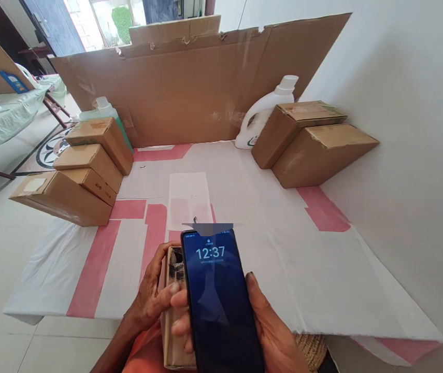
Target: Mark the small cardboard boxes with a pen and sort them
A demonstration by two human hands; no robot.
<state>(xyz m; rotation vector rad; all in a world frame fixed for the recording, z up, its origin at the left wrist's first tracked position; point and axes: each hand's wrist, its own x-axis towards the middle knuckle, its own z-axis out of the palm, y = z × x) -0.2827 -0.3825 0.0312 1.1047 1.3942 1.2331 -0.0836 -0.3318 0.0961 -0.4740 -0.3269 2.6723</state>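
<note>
Phone (221, 300) sits upright in the right hand (273, 331), low in the head view just over the near edge of the surface (283, 248), lock screen lit. The grip is closed on its long edges, thumb on the right side, fingertips curled round the left. Glass slab, so I'd guess slick, stiff and crack-prone; the edges look like the safest hold. Left hand (151, 295) is wrapped around a small cardboard box (172, 316) right behind the phone, matte and scuffed, probably light and a bit crushable. Further back: stacked brown cartons (85, 171) left, two more cartons (314, 145) right, a white plastic jug (263, 111) and a corrugated cardboard backboard (190, 88).
</note>
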